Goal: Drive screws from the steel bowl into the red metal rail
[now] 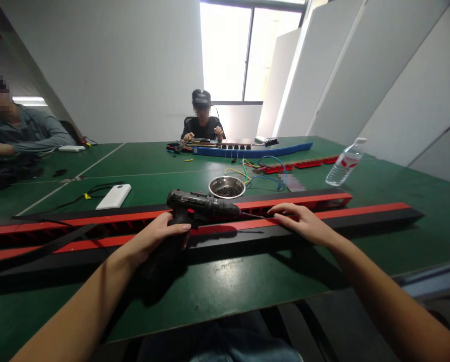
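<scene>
My left hand is wrapped round the grip of a black cordless drill, which lies sideways with its chuck to the right. A long thin bit reaches from the chuck to the fingertips of my right hand. Those fingers are pinched together at the bit's tip; anything small between them is hidden. Beneath both hands runs a long red and black bar, with a second similar bar just behind it. A metal bowl of small dark pieces, apparently screws, stands beyond the drill.
On the green table are a white power bank, a dark strap, coloured wires and a water bottle. A person works across the table behind a long blue piece; another person sits left.
</scene>
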A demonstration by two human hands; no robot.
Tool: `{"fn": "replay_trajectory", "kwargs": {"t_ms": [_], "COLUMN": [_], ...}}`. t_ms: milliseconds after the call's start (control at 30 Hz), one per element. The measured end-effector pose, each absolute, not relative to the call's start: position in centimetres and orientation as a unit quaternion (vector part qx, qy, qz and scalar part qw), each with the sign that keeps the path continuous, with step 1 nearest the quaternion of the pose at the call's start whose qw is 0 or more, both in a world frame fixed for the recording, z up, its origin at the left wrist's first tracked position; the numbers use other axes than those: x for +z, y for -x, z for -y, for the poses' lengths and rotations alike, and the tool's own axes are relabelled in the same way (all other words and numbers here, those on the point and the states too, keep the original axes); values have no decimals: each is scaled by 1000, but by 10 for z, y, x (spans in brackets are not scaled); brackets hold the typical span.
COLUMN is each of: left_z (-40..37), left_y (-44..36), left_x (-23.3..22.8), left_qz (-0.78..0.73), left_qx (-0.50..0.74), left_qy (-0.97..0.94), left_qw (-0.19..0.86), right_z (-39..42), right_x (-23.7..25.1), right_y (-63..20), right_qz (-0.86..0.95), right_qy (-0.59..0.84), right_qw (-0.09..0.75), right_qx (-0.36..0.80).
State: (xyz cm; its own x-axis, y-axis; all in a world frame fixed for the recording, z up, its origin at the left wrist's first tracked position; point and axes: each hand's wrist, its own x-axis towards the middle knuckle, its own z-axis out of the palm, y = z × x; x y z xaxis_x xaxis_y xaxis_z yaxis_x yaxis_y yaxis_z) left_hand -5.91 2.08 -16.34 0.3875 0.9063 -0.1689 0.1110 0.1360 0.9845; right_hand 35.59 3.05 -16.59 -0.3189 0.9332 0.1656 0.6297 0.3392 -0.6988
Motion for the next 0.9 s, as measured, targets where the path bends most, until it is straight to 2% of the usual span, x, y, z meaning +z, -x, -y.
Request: {"fn": "replay_trajectory", "kwargs": {"t_ms": [100, 400, 500, 700, 900], "left_z": [-20, -16, -16, -12, -11], "left_y": [60, 60, 57, 53, 52], "left_x": [-165, -168, -164, -153, -153], "left_qz": [-443, -440, -434, -430, -427], "left_qx": [354, 432, 467, 502, 508], "left_qy": [-541, -482, -454, -400, -390], "left_qw": [622, 623, 622, 635, 638], "right_z": [-30, -87, -125, -193, -216], "right_x": [-161, -156, -155, -160, -170], "right_y": [-330, -282, -275, -246, -223], "right_qz": [750, 738, 735, 797, 794], "right_qy": [488, 447, 473, 569, 598], "right_qw": [347, 397, 408, 177, 71], "right_qx": [280, 313, 264, 104, 80]}}
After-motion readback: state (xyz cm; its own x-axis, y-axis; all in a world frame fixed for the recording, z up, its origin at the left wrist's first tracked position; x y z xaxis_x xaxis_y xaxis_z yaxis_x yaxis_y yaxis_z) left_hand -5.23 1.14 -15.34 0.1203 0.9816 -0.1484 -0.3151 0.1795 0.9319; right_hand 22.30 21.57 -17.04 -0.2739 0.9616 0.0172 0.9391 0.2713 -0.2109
